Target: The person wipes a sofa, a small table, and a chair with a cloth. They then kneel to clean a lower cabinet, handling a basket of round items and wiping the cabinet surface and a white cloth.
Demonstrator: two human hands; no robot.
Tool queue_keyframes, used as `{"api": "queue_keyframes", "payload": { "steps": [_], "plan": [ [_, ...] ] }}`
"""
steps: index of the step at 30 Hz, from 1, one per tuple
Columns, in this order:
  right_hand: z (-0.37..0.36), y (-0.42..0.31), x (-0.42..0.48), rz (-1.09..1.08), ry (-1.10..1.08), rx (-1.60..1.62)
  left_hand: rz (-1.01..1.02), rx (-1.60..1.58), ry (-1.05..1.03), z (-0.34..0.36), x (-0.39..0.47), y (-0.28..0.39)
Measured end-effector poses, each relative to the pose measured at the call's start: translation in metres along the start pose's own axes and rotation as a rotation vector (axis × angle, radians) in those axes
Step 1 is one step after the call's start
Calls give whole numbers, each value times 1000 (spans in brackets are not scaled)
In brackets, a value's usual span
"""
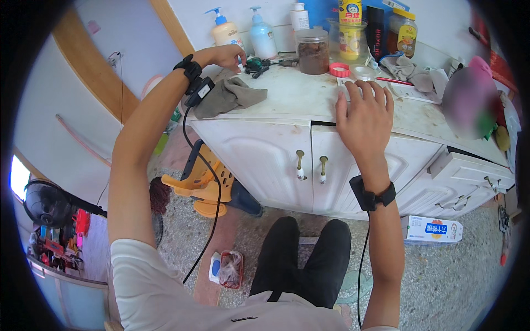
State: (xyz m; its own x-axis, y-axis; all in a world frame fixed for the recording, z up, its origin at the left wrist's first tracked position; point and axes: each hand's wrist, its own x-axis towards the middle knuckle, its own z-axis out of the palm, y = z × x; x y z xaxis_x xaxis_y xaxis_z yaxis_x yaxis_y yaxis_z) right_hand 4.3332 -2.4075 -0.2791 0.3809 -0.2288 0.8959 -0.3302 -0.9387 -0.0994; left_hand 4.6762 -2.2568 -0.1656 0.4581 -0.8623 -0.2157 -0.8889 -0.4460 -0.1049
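My left hand (227,57) reaches over the far left of the white cabinet top (298,97). Its fingertips point down at a small white item (240,67), and whether they grip it is unclear. Beside them lies a bundle of dark green and black cable (257,66). A crumpled grey-brown cloth (232,97) lies nearer the cabinet's front edge, below my left wrist. My right hand (366,118) is palm down over the front edge, fingers spread. Its fingertips overlap a flat white item (344,87), partly hidden. A roll of white tape (363,72) and a red ring-shaped lid (339,69) sit just beyond.
Pump bottles (263,37), a lidded jar of brown contents (313,51), a yellow bottle (350,33) and a yellow-lidded jar (403,33) line the back. Grey gloves (408,72) lie right. A yellow plastic chair (207,178) and a carton (432,229) are on the floor.
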Motion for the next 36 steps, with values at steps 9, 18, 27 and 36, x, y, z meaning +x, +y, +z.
{"api": "queue_keyframes", "payload": {
  "steps": [9, 18, 27, 36],
  "plan": [
    [0, -1, 0, 4, 15, 4, -23, -350, 298, -29, -31, -4],
    [-1, -1, 0, 11, -1, 36, 107, -417, 294, -34, -23, 11],
    [-2, 2, 0, 24, -11, 36, -93, -267, 12, -22, -19, 30],
    [-2, 3, 0, -3, 10, 52, -40, -156, -62, -6, -27, 35]
  ]
}}
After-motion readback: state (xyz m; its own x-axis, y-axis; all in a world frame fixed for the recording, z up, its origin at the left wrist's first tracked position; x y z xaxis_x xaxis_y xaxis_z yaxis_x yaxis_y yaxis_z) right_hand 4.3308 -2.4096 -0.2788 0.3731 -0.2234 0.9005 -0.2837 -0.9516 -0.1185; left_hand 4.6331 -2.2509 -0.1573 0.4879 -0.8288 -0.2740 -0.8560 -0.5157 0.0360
